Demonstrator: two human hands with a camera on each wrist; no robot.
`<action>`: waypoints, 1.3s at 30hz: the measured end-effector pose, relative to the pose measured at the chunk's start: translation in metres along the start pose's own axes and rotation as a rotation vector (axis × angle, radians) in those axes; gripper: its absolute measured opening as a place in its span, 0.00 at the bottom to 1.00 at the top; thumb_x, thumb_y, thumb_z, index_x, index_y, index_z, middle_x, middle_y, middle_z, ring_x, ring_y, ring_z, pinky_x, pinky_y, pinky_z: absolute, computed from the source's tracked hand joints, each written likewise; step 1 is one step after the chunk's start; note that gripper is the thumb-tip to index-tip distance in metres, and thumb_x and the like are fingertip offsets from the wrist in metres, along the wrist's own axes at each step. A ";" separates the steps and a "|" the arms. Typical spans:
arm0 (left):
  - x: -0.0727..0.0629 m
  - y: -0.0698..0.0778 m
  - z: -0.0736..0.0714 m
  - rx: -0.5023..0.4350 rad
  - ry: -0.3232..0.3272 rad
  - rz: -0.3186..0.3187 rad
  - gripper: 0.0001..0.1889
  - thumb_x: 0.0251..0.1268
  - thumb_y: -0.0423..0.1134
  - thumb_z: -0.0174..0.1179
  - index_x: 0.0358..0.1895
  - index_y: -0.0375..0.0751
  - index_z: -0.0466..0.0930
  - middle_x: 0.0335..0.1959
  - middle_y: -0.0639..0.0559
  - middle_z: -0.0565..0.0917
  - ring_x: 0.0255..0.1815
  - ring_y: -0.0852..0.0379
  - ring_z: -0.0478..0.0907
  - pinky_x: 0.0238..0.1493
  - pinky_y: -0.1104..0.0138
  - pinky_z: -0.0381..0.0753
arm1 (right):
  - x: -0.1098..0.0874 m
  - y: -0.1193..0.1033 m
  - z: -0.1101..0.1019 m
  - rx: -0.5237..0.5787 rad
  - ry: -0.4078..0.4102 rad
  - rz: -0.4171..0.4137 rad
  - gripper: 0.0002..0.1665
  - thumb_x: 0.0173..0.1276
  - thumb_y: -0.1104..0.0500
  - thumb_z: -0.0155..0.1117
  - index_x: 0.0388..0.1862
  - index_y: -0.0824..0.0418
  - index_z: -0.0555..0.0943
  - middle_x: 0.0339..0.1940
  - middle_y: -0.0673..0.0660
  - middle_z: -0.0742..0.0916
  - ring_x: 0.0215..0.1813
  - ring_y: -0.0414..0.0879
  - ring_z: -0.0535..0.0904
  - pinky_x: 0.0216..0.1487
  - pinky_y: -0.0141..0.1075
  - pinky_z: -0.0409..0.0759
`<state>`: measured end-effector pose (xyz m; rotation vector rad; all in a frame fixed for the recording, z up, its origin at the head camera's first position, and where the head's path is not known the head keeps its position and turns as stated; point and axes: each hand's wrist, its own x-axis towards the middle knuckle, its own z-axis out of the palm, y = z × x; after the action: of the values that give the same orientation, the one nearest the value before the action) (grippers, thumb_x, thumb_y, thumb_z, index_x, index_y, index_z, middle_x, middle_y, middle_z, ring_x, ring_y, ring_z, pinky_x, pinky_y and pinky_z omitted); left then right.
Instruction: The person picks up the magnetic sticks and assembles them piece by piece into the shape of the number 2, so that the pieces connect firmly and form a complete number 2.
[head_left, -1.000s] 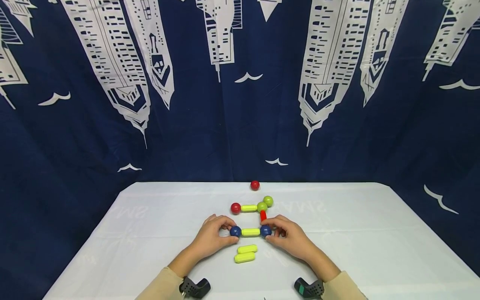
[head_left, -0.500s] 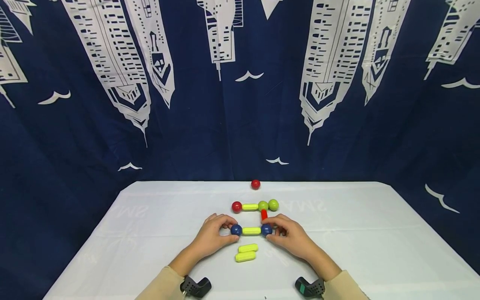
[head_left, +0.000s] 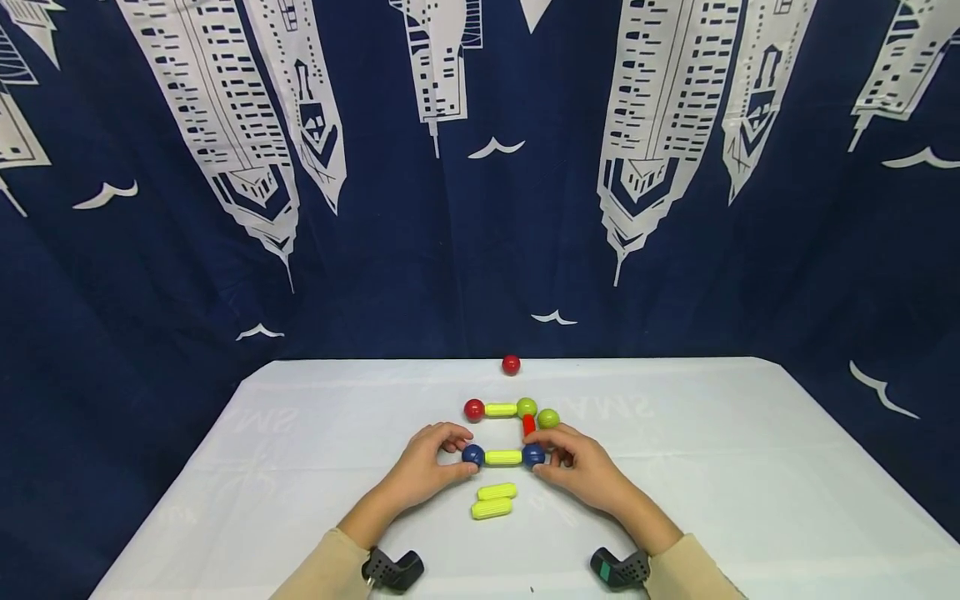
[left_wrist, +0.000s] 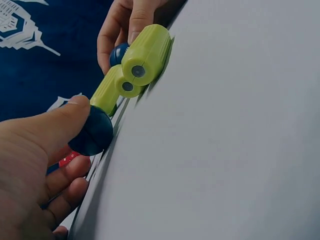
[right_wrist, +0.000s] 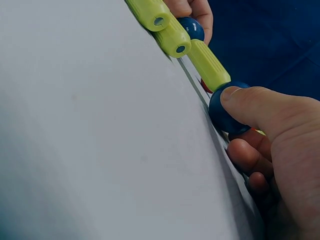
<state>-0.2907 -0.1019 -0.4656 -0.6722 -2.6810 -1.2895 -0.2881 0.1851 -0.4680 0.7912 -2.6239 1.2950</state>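
In the head view my left hand (head_left: pixel 429 460) is at the left blue ball (head_left: pixel 473 456); its thumb touches the ball, and the index fingertip stands slightly off its top. My right hand (head_left: pixel 588 471) pinches the right blue ball (head_left: pixel 533 455) between thumb and fingers. A yellow-green magnetic rod (head_left: pixel 502 457) joins both blue balls. From the right one a red rod (head_left: pixel 529 427) runs back to a green ball (head_left: pixel 527 407). Another yellow-green rod (head_left: pixel 500 410) links that to a red ball (head_left: pixel 474 410). A second green ball (head_left: pixel 548 418) lies just behind my right fingers.
Two loose yellow-green rods (head_left: pixel 492 507) lie side by side in front of the joined pieces. A lone red ball (head_left: pixel 511 365) rests near the back edge of the white table (head_left: pixel 300 467). Behind it hangs a dark blue printed cloth (head_left: pixel 450 250).
The second green ball has rolled round the joined green ball, from behind it to its front right. The left index fingertip has lifted slightly from the blue ball. The right hand stays put.
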 end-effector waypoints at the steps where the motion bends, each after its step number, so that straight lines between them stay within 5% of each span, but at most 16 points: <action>1: -0.001 0.001 -0.001 -0.013 0.004 -0.013 0.21 0.57 0.45 0.73 0.52 0.45 0.79 0.41 0.57 0.82 0.45 0.60 0.77 0.63 0.57 0.73 | 0.000 0.000 0.000 0.001 -0.003 0.001 0.23 0.60 0.61 0.74 0.55 0.49 0.83 0.42 0.47 0.82 0.33 0.35 0.75 0.34 0.29 0.76; 4: -0.006 0.005 -0.005 -0.055 0.003 -0.067 0.21 0.59 0.44 0.72 0.53 0.43 0.77 0.44 0.53 0.81 0.46 0.59 0.78 0.51 0.67 0.78 | 0.001 0.000 0.001 -0.005 -0.007 0.005 0.23 0.60 0.60 0.75 0.55 0.48 0.83 0.42 0.47 0.82 0.34 0.35 0.75 0.35 0.29 0.76; 11: -0.020 0.015 -0.010 -0.090 -0.014 -0.159 0.17 0.63 0.44 0.69 0.49 0.42 0.76 0.41 0.54 0.82 0.45 0.59 0.78 0.46 0.68 0.77 | 0.002 -0.001 -0.001 -0.021 -0.006 0.031 0.23 0.60 0.60 0.75 0.54 0.46 0.83 0.42 0.47 0.82 0.34 0.35 0.75 0.35 0.29 0.75; 23: -0.031 0.025 0.011 0.095 0.068 -0.044 0.03 0.63 0.44 0.68 0.38 0.55 0.88 0.31 0.69 0.84 0.38 0.67 0.73 0.49 0.62 0.64 | 0.003 -0.002 0.000 -0.014 -0.013 0.029 0.23 0.61 0.59 0.75 0.55 0.47 0.83 0.43 0.47 0.82 0.34 0.35 0.75 0.35 0.29 0.75; 31: -0.030 0.034 0.023 0.156 0.072 -0.033 0.03 0.59 0.47 0.70 0.34 0.57 0.90 0.26 0.70 0.80 0.30 0.68 0.68 0.39 0.68 0.61 | 0.004 -0.002 -0.002 -0.025 -0.017 0.018 0.23 0.61 0.58 0.74 0.56 0.48 0.82 0.43 0.47 0.82 0.34 0.35 0.75 0.35 0.29 0.76; 39: -0.032 0.039 0.018 0.198 0.024 -0.059 0.04 0.57 0.48 0.71 0.33 0.56 0.91 0.25 0.70 0.80 0.30 0.69 0.67 0.38 0.69 0.63 | 0.003 -0.002 -0.001 -0.011 -0.017 0.016 0.23 0.61 0.59 0.74 0.55 0.48 0.83 0.43 0.48 0.82 0.34 0.34 0.75 0.35 0.29 0.76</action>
<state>-0.2432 -0.0782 -0.4580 -0.5543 -2.7784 -1.0178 -0.2901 0.1834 -0.4648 0.7848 -2.6536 1.2826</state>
